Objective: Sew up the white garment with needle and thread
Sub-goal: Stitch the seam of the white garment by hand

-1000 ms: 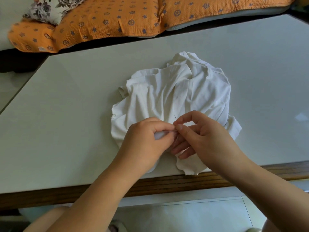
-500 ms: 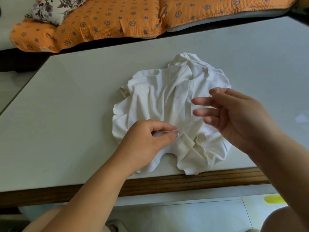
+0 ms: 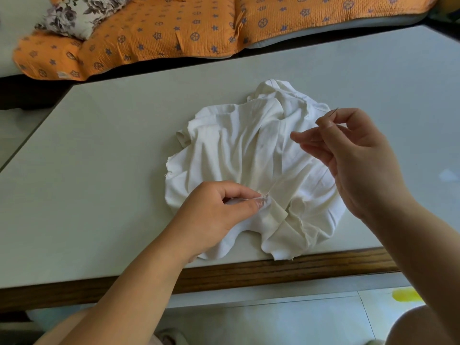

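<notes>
A crumpled white garment (image 3: 244, 150) lies on the pale table (image 3: 104, 158) near its front edge. My left hand (image 3: 214, 215) pinches a fold of the garment at its lower middle, between thumb and forefinger. My right hand (image 3: 353, 158) is raised above the garment's right side and pinches a thin needle (image 3: 333, 112), whose tip points up and to the right. A fine white thread (image 3: 281, 180) runs taut from the pinched fold toward my right hand.
The table has a brown wooden front edge (image 3: 273, 270). Beyond its far side lies an orange patterned quilt (image 3: 174, 28) with a floral cushion (image 3: 74, 13). Pale floor tiles (image 3: 273, 319) show below, with a yellow mark (image 3: 405, 295) at the right.
My right hand has drawn the needle out of the fold and risen up and to the right, pulling the thread taut. My left hand has kept its pinch on the fold.
</notes>
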